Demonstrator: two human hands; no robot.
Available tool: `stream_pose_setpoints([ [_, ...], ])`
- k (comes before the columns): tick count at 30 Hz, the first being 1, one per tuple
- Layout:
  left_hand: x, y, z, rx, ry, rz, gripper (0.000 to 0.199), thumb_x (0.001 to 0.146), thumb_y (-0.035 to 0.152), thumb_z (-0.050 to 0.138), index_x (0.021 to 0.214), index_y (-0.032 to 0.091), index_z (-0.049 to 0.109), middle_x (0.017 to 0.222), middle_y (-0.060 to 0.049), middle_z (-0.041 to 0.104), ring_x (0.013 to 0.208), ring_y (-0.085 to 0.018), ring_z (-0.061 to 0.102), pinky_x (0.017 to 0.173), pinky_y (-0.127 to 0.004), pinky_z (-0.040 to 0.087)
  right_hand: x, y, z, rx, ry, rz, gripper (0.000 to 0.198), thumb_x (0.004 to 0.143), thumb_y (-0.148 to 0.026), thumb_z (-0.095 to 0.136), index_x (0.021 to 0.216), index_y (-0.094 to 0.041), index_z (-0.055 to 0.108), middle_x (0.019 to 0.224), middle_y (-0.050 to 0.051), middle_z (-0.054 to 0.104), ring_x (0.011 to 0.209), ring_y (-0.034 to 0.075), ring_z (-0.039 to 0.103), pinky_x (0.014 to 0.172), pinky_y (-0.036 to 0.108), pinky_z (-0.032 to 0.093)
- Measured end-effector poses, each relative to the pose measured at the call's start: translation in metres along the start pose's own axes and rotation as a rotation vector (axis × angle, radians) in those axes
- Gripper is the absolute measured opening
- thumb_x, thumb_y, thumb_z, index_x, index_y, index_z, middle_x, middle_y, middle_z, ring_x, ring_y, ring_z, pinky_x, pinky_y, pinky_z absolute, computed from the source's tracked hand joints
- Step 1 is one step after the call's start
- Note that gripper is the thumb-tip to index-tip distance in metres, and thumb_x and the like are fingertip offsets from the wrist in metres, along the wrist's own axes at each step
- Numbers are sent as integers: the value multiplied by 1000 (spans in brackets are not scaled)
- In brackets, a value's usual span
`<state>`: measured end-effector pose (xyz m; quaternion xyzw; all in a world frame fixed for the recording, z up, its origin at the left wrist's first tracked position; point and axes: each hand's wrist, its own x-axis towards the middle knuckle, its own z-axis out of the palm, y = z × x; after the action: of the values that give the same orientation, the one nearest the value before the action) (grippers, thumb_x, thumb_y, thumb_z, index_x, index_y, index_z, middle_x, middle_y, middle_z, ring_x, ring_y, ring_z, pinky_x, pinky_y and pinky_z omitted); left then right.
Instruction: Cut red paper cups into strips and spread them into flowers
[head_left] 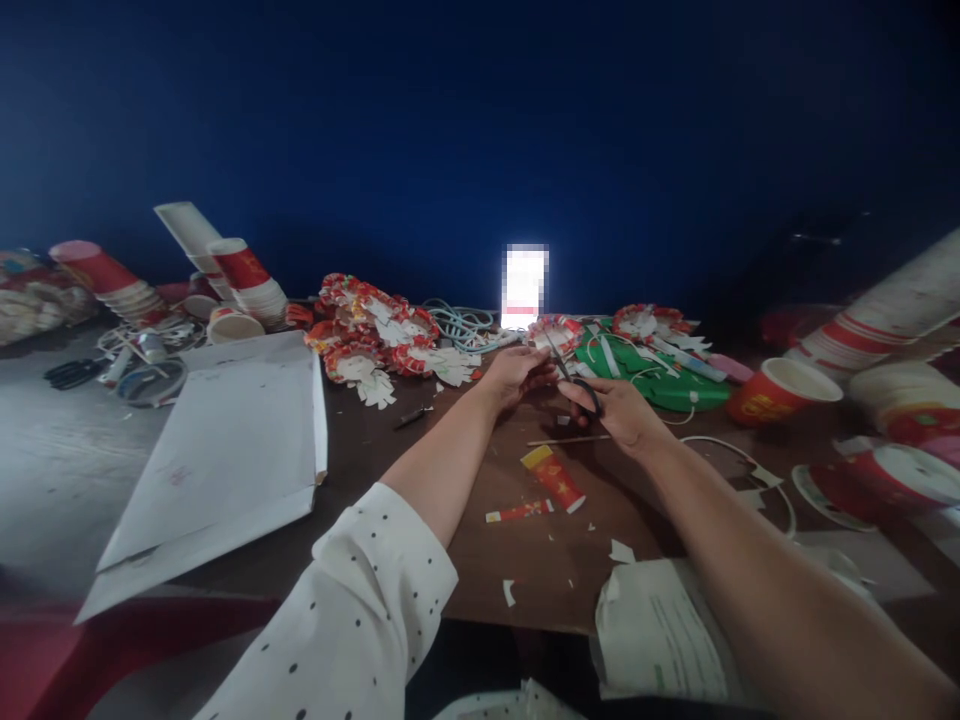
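In the middle of the table, my right hand [616, 408] grips a pair of scissors [586, 396] with dark handles, its blades pointing up and to the left. Just left of the blades is my left hand [517, 376], fingers curled together; what they pinch is too small to make out. A red-and-white paper piece [553, 332] shows right behind the fingertips, and I cannot tell whether the left hand touches it. Nearer to me lie a red cut piece of paper cup [556, 480] with a yellow end and a narrow red strip [519, 512].
Red-and-white paper crafts [375, 335] are heaped at the back left, beside a pale cable [457, 325]. A white board [232, 440] lies left. A green bag [645, 375], a red paper cup [784, 390] and stacked cups [874, 320] stand right. A bright screen [525, 285] glows behind.
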<state>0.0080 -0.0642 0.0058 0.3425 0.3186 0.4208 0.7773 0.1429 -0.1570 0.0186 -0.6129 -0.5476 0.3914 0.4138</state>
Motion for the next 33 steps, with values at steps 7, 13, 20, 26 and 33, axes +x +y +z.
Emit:
stream_pose_setpoints([
  [7, -2, 3, -2, 35, -32, -20, 21, 86, 6, 54, 66, 9, 57, 59, -1, 58, 56, -7, 57, 65, -22, 53, 0, 2, -2, -27, -37, -22, 42, 71, -59, 66, 62, -18, 62, 55, -1, 57, 51, 12, 50, 51, 26, 38],
  [13, 0, 4, -6, 68, -50, -44, 18, 86, 6, 54, 69, 10, 57, 58, -1, 58, 56, -9, 58, 64, -23, 52, 1, 2, -2, -36, -41, -12, 42, 68, -60, 68, 60, -19, 62, 55, -1, 56, 49, 12, 49, 50, 27, 38],
  [20, 1, 3, -8, 64, -68, -42, 18, 87, 7, 53, 69, 11, 55, 59, -1, 59, 55, -7, 58, 61, -21, 51, 0, 2, 0, -55, -38, -10, 38, 69, -58, 68, 62, -21, 63, 56, -1, 57, 50, 13, 50, 50, 27, 37],
  [26, 0, -1, -3, 90, -49, -64, 17, 85, 8, 56, 68, 11, 58, 60, 0, 59, 55, -7, 56, 65, -21, 50, 0, 5, 5, 97, -31, 88, 39, 66, -56, 71, 81, -20, 67, 60, -1, 60, 53, 13, 53, 50, 26, 36],
  [33, -1, -2, -3, 88, -80, -67, 18, 86, 10, 55, 68, 12, 56, 60, -1, 59, 51, -7, 55, 60, -20, 47, 1, 7, 6, 124, -35, 75, 37, 68, -54, 70, 79, -19, 65, 58, -1, 58, 51, 12, 51, 51, 26, 36],
])
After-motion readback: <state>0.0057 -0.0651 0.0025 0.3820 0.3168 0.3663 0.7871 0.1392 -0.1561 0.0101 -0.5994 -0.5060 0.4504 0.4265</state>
